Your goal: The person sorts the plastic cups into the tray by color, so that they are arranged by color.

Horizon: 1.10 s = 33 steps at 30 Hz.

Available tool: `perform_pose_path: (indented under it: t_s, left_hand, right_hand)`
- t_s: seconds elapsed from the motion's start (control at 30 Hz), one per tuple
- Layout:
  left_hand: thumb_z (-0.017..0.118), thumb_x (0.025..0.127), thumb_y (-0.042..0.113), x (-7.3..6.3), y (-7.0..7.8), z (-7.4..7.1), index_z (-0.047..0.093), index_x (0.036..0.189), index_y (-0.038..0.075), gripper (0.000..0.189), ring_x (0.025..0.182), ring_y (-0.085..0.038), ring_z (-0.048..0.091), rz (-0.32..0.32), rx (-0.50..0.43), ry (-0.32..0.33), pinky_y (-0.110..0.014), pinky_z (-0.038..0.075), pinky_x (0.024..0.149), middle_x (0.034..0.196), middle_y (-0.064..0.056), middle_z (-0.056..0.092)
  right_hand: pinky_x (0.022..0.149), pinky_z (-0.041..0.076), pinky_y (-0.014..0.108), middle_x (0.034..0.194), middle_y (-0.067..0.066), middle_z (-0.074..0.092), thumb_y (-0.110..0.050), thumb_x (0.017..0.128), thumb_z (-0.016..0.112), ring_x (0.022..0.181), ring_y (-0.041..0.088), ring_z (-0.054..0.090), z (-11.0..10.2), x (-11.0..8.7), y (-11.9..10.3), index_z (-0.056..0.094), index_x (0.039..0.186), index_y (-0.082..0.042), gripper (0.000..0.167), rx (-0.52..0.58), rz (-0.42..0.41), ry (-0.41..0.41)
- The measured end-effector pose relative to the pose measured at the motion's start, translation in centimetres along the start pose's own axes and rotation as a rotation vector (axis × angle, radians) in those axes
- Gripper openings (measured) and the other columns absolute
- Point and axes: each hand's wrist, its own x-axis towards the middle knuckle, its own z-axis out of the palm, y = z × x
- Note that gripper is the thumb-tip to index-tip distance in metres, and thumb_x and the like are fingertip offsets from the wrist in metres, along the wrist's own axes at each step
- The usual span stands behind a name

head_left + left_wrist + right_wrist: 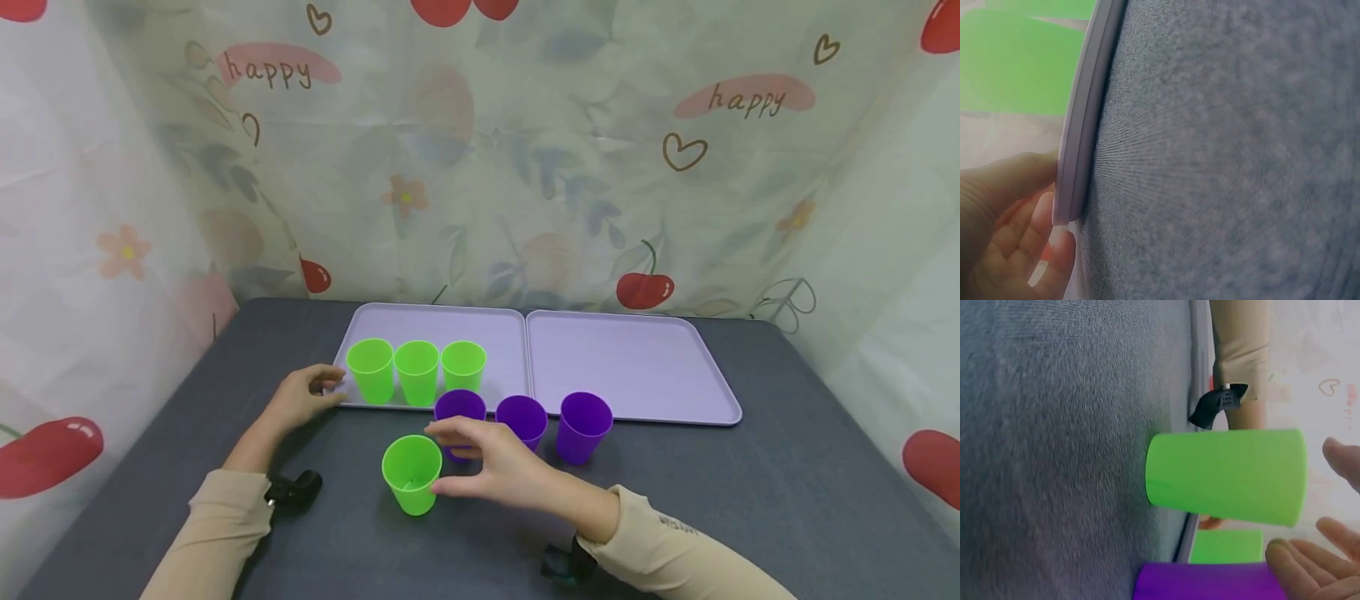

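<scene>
The left hand [300, 398] holds the left tray [450, 321] by its near left corner, thumb on the rim and fingers bent at the side. In front of that tray, on the table [337, 533], a lone green cup [412, 483] stands upright; the right hand [491, 467] is at its rim, thumb and fingers spread apart. Three green cups [417, 379] stand in a row inside the left tray. Three purple cups [584, 433] stand before its right end, two partly behind the right hand. The right tray [630, 358] lies just beside it.
</scene>
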Motion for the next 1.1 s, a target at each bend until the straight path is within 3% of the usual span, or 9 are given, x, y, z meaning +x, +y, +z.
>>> perform_pose_path:
  t_s: [0.5,0.87,1.1]
  left_hand:
    - [0.067,0.085,0.014,0.0,0.0,0.0,0.058,0.118,-0.005,0.040,0.107,-0.040,0.058,0.001,0.001,0.005,-0.049,0.046,0.089,0.115,-0.026,0.061]
    - [0.065,0.085,0.013,0.2,-0.2,0.0,0.057,0.119,-0.004,0.039,0.108,-0.040,0.057,-0.006,0.009,0.005,-0.050,0.046,0.090,0.116,-0.026,0.061]
    - [0.065,0.085,0.014,0.2,-0.2,0.0,0.057,0.120,-0.004,0.039,0.109,-0.040,0.056,-0.018,0.012,-0.003,-0.050,0.045,0.091,0.116,-0.026,0.060]
  right_hand:
    - [0.092,0.048,0.022,0.122,0.009,0.062,-0.019,0.072,0.080,0.111,0.021,0.063,2.4,0.9,-0.2,0.053,0.124,-0.003,0.061,-0.019,0.051,0.112]
    - [0.088,0.050,0.020,0.117,0.006,0.064,-0.019,0.071,0.081,0.101,0.016,0.065,3.0,1.1,-0.4,0.055,0.123,-0.006,0.059,-0.069,0.066,0.135]
    - [0.086,0.050,0.018,0.118,0.005,0.064,-0.020,0.071,0.081,0.103,0.017,0.064,2.8,1.1,-0.7,0.055,0.122,-0.007,0.059,-0.084,0.063,0.133]
